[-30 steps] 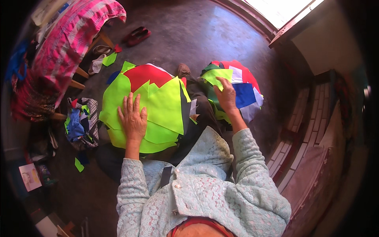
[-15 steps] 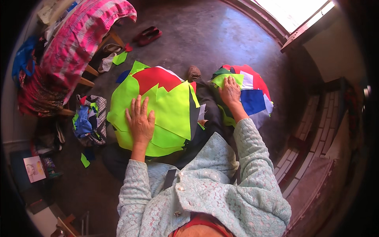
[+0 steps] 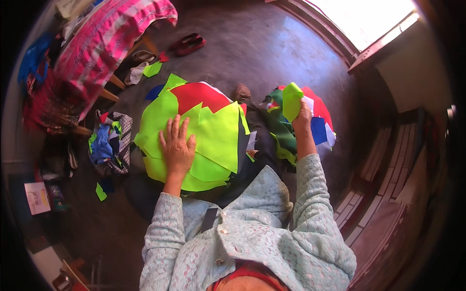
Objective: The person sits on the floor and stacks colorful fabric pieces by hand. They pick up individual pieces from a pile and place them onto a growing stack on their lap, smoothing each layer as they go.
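Note:
My left hand [image 3: 178, 149] lies flat with its fingers spread on a pile of yellow-green cloth pieces [image 3: 213, 150]. A red cloth piece [image 3: 200, 97] shows at the far side of that pile. My right hand [image 3: 304, 115] grips a yellow-green cloth piece [image 3: 292, 102], raised over a second pile to the right. In that pile lie a red piece [image 3: 318, 104], a blue piece [image 3: 318, 130] and a dark green piece [image 3: 283, 132], with some white and pale ones. The fingertips of my right hand are partly hidden behind the held cloth.
A checked bag [image 3: 125, 140] with mixed scraps stands on the floor at the left. Farther off are a pink plaid cloth [image 3: 109, 43] over furniture, dark red shoes [image 3: 188, 44] and a loose yellow-green scrap [image 3: 153, 69]. A slatted bench [image 3: 388, 179] stands at the right.
My right hand has lifted the yellow-green piece off the right pile, uncovering dark green cloth beneath. My left hand stays flat on its pile. The whole view has shifted slightly.

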{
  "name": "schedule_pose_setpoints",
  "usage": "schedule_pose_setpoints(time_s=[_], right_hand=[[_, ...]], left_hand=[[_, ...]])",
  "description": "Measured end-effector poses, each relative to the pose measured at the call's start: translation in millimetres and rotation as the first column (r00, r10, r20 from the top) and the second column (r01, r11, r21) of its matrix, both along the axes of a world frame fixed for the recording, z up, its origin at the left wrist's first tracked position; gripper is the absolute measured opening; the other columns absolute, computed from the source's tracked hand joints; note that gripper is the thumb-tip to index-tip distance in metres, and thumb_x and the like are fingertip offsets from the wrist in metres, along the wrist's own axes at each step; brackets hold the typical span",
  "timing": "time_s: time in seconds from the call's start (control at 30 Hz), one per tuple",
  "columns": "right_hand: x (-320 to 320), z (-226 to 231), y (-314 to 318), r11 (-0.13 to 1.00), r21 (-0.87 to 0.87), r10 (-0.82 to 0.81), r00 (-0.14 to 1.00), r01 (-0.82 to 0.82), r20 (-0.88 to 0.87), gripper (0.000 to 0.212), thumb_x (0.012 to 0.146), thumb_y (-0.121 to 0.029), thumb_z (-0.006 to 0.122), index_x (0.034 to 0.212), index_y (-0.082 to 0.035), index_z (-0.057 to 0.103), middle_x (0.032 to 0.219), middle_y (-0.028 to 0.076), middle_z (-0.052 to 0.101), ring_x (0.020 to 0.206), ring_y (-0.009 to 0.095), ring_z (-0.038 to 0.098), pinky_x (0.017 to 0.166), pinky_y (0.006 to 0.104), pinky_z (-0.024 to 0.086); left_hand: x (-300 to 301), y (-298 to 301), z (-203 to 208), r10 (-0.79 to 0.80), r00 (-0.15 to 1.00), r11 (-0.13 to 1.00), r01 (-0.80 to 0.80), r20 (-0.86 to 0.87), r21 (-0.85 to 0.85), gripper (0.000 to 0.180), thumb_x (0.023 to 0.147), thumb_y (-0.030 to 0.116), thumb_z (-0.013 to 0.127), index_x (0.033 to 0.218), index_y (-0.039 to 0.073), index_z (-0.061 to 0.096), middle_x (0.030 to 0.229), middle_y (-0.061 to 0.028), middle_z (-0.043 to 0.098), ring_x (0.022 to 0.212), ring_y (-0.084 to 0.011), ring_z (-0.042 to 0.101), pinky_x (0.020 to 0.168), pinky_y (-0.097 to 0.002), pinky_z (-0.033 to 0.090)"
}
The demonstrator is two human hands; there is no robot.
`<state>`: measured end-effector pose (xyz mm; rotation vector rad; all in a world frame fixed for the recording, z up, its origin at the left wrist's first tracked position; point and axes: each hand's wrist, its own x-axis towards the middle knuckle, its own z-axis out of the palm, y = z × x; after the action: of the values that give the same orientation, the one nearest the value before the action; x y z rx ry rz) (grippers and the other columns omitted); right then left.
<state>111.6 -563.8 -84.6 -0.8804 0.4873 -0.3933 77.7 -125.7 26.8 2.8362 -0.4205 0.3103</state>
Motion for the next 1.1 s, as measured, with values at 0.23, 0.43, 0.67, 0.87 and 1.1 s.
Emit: schedule_pose_setpoints(time_s=[0.23,0.43,0.67,0.87,1.1], right_hand=[[19,98,71,0.959,0.252,0.098,0.985,-0.133,0.145,0.035,0.101,-0.028,0.045,0.122,-0.002,0.057,0.115,0.011,0.063,0.101,0.025,0.063,0.092,0.0395,0.050],[43,166,182,0.817,-0.563,0.247,0.958,-0.125,0.145,0.028,0.097,-0.022,0.055,0.110,0.002,0.065,0.095,0.001,0.063,0.086,0.010,0.057,0.077,0.0266,0.048],[23,104,267,-0.512,-0.855,0.482,0.799,-0.078,-0.361,0.057,0.093,-0.053,0.046,0.143,-0.027,0.043,0.152,0.011,0.033,0.143,0.030,0.026,0.114,0.0535,0.014],[24,102,269,-0.504,-0.859,0.484,0.793,-0.093,-0.370,0.061,0.091,-0.058,0.046,0.143,-0.027,0.043,0.153,0.011,0.032,0.143,0.030,0.025,0.114,0.0541,0.012],[22,106,266,-0.451,-0.890,0.497,0.809,-0.070,-0.315,0.060,0.088,-0.054,0.052,0.140,-0.025,0.048,0.150,0.013,0.036,0.141,0.032,0.028,0.114,0.0533,0.013]], left_hand=[[0,3,0,0.024,1.000,1.000,-0.024,0.020,-0.012,0.052,0.092,0.033,0.051,0.140,0.016,0.045,0.150,-0.0064,0.036,0.140,-0.0274,0.030,0.112,-0.0556,0.019],[-2,7,-1,0.029,0.999,0.997,-0.026,0.030,-0.068,0.051,0.092,0.032,0.052,0.139,0.015,0.046,0.149,-0.0080,0.037,0.139,-0.0291,0.031,0.112,-0.0549,0.018],[-1,3,-4,0.035,0.998,0.996,-0.031,0.045,-0.086,0.050,0.090,0.033,0.057,0.135,0.013,0.050,0.142,-0.0116,0.044,0.134,-0.0302,0.038,0.111,-0.0576,0.021],[-1,4,-3,0.036,0.996,0.992,-0.026,0.078,-0.127,0.055,0.088,0.032,0.060,0.135,0.008,0.047,0.139,-0.0127,0.045,0.132,-0.0308,0.039,0.111,-0.0566,0.022],[-2,3,10,0.055,0.989,0.966,-0.019,0.134,-0.257,0.077,0.081,0.030,0.069,0.144,0.006,0.033,0.149,-0.0239,0.026,0.136,-0.0401,0.030,0.107,-0.0515,0.030]])
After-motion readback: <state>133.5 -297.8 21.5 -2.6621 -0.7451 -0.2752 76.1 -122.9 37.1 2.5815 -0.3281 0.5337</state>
